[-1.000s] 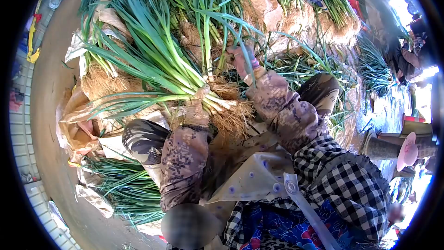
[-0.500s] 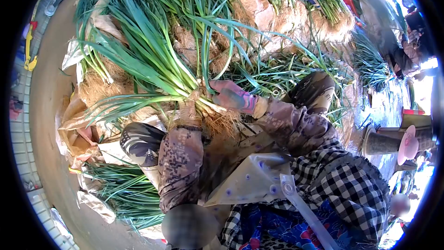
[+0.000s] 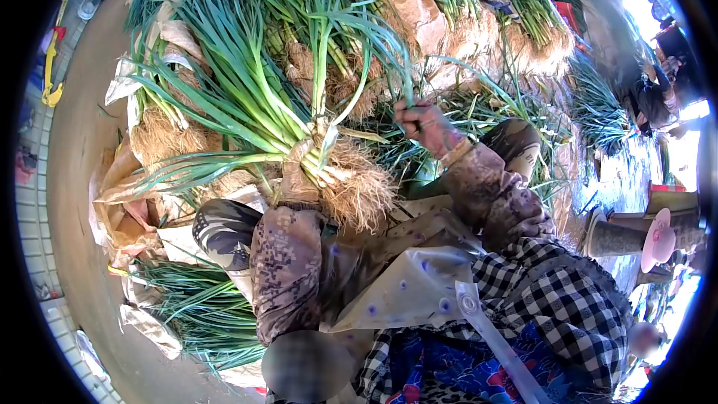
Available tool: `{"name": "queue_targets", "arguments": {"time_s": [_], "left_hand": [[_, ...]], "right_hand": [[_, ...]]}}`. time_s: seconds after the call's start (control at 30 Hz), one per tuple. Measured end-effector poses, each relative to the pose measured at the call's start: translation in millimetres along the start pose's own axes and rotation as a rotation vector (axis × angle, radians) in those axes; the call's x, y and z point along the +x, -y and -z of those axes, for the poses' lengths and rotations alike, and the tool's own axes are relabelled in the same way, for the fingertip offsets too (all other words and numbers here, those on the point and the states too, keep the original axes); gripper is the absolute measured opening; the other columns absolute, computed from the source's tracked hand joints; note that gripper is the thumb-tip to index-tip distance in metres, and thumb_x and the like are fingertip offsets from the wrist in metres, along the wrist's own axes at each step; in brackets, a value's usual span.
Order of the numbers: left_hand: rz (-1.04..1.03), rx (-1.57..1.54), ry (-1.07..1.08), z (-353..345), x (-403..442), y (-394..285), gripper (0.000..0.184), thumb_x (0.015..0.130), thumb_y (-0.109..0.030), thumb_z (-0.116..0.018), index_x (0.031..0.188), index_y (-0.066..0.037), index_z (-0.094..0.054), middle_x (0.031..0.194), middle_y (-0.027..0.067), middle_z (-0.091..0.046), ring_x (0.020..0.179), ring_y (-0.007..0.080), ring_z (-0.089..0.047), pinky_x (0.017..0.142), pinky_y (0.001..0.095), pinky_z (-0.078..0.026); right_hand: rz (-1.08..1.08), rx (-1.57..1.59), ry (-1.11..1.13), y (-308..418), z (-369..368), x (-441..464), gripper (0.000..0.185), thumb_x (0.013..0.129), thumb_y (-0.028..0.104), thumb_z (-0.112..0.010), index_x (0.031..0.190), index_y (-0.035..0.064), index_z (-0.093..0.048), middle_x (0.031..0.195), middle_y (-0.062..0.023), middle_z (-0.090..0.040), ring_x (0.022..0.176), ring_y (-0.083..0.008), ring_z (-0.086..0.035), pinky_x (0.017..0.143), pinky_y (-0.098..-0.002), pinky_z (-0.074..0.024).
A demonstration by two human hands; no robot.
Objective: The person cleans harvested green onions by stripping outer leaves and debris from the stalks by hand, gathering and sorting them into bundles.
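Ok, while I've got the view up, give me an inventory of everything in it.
Onion bunch: one, green with tan roots, centre
Other onion bunches: several, green, mostly along the top
Loose leaves: many, green, right of centre
Wrapping sheets: several, brown, among the bunches
Hat-like thing: one, pink, right edge
Apron: one, translucent, lap
Checked cloth: one, black and white, lower right
Far right background: too unclear to count
Sleeves: two, brown camouflage, centre
Left hand: one, around the bunch
Right hand: one, gripping a leaf
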State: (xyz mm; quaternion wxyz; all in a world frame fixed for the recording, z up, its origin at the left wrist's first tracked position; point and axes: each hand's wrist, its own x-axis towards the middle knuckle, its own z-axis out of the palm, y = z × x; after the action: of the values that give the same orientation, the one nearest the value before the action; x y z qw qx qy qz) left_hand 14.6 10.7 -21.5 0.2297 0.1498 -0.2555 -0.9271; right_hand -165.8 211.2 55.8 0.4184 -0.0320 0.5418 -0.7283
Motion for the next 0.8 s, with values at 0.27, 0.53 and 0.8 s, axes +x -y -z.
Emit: {"name": "queue_targets", "arguments": {"time_s": [0.27,0.53,0.8], "left_hand": [[0.136,-0.137,-0.049,-5.1,-18.0,-6.6,0.039,0.070,-0.014,-0.062,0.102,0.006,-0.054,0.093,0.0171,-0.060,0.080,0.0274,-0.061,0.070,0.0360,-0.054],[0.337,0.131,0.078,37.0,-8.2,-0.9,0.038,0.078,-0.025,-0.058,0.102,0.003,-0.051,0.078,0.0154,-0.060,0.059,0.0266,-0.060,0.049,0.0347,-0.054],[0.308,0.088,0.112,-3.4,-25.4,-12.6,0.029,0.077,-0.020,-0.063,0.096,0.002,-0.059,0.079,0.0074,-0.062,0.075,0.0179,-0.061,0.071,0.0292,-0.051]], "right_hand": [[0.102,-0.193,0.475,-25.2,-90.0,61.0,0.038,0.085,0.028,-0.057,0.113,0.0035,-0.051,0.093,-0.0035,-0.057,0.080,-0.0122,-0.053,0.069,-0.0242,-0.0452],[0.510,-1.143,0.169,-80.2,-86.7,102.5,0.031,0.080,0.029,-0.054,0.096,0.0019,-0.058,0.086,-0.0111,-0.062,0.074,-0.0246,-0.058,0.071,-0.0352,-0.0495],[0.403,-1.551,-0.011,-105.1,-56.1,108.4,0.020,0.078,0.018,-0.056,0.093,0.0055,-0.060,0.082,-0.0123,-0.061,0.069,-0.0253,-0.059,0.061,-0.0351,-0.0483]]}}
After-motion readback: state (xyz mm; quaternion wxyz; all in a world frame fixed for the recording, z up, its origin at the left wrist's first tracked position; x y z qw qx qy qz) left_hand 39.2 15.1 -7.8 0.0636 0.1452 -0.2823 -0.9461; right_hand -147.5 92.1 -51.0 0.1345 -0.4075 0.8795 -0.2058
